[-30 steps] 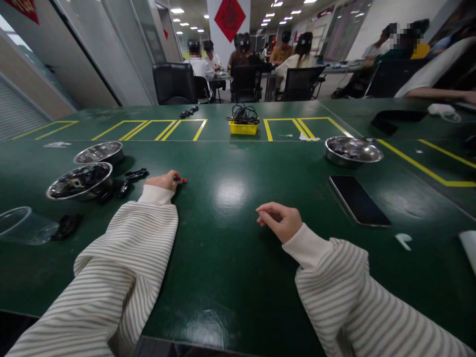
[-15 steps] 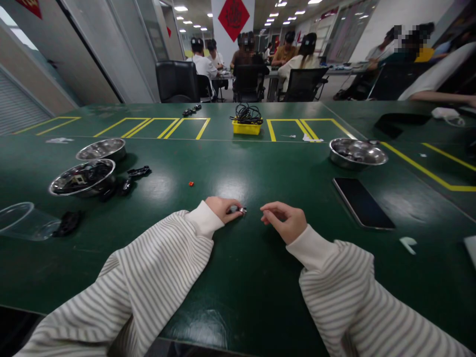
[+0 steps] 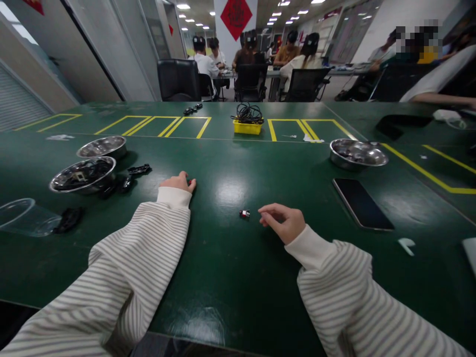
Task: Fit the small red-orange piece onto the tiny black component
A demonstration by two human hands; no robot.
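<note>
My left hand (image 3: 177, 182) rests on the green table (image 3: 219, 258) with thumb and forefinger apart. Between them shows a tiny red piece (image 3: 189, 182), partly hidden by the fingers. A small silver part with red and white on it (image 3: 244, 213) lies by itself in the middle, touched by neither hand. Just to its right is my right hand (image 3: 284, 221), its fingers loosely bent, the thumb a little apart from them, and nothing visible in its grasp.
Left: metal bowls (image 3: 84, 174), black plastic parts (image 3: 139, 170) and a clear cup (image 3: 28, 218). Right: a metal bowl (image 3: 357, 153), a phone (image 3: 362, 204) and a white earbud (image 3: 406, 245). A yellow tray (image 3: 247, 128) holding black cables stands farther back. People sit beyond.
My left hand has let go of the small silver part and moved left and away from me to the red piece. The right hand has hardly moved.
</note>
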